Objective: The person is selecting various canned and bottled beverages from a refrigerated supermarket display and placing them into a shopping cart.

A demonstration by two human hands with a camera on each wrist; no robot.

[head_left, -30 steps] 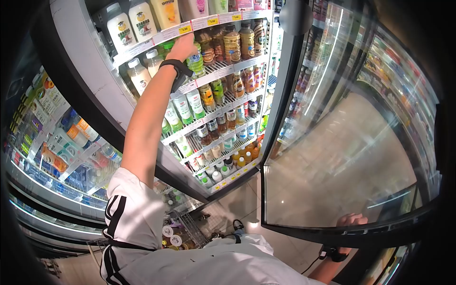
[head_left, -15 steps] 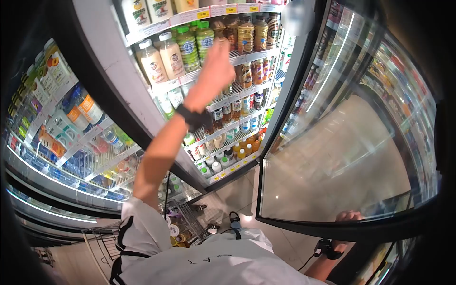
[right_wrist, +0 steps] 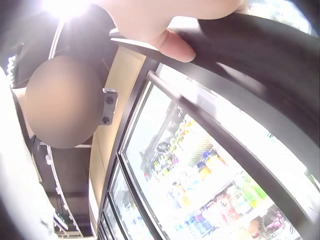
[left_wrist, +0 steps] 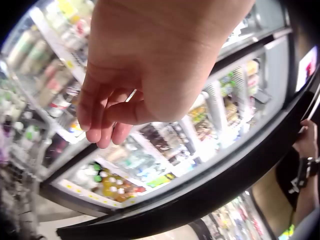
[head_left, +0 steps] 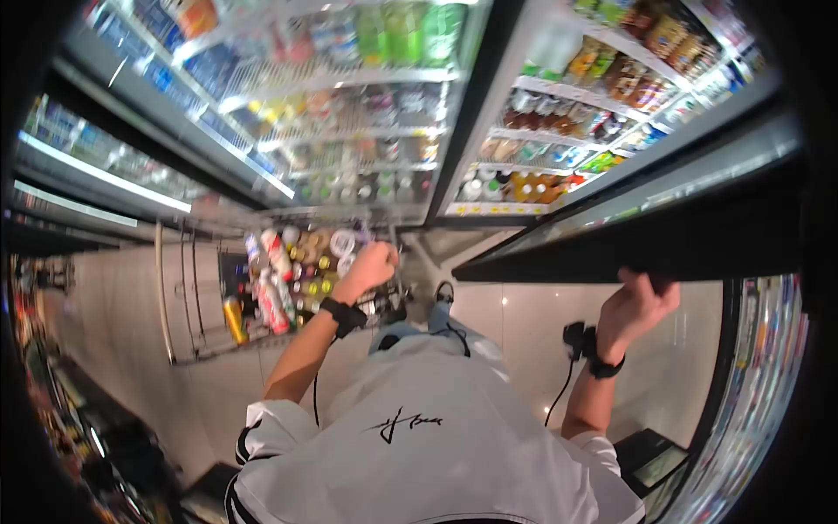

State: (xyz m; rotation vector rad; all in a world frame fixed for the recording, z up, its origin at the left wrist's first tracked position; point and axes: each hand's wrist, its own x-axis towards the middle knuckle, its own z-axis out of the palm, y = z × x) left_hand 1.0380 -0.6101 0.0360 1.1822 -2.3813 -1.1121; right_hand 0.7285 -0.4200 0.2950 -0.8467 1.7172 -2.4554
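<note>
My left hand (head_left: 371, 269) is over the near right side of a loaded shopping cart (head_left: 194, 354). Close up in the left wrist view, that hand (left_wrist: 145, 70) hangs with loosely bent fingers, and no object shows in it. On the other side, my right hand (head_left: 635, 313) grips the edge of a black-framed cooler door (head_left: 663, 236), which stands swung open. The right wrist view has the right hand's thumb (right_wrist: 176, 46) against the dark door frame (right_wrist: 250, 55); its other fingers are hidden there.
Bottles and packs fill the cart, with a yellow can (head_left: 234, 320) at its near side. Cooler shelves of drinks (head_left: 532, 131) stand ahead, and a closed-in cooler (head_left: 349, 105) is left of them. Tiled floor (head_left: 515, 332) lies between cart and door.
My left hand has left the drink shelves and come down to the cart. The view has tilted downward and turned left. The door has swung toward the shelves, with my right hand still at its edge.
</note>
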